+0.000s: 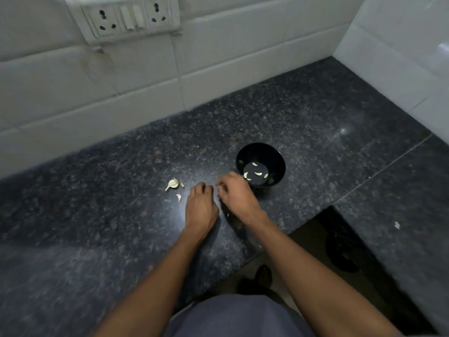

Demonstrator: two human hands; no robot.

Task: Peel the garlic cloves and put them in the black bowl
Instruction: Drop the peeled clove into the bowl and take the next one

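Working clove between both hands, fingertips meeting over counter (97, 215); clove itself hidden, cannot confirm.
- Left hand (200, 206): fingers curled narrow, contents not visible.
- Right hand (237, 194): fingers pinched, touching black bowl (261, 166) near rim.
- Bowl: several peeled cloves (257, 173) inside.
- Garlic remnant (173, 184) with skin, just left of my hands; loose clove (179, 197) near it.
- Handling, judged: cloves light, firm, slippery once bare; skin papery, brittle. Pinch at ends, tear skin from root tip.

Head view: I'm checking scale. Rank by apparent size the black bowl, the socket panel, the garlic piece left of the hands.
1. socket panel
2. black bowl
3. garlic piece
The panel lies farther away, so true sizes may differ.
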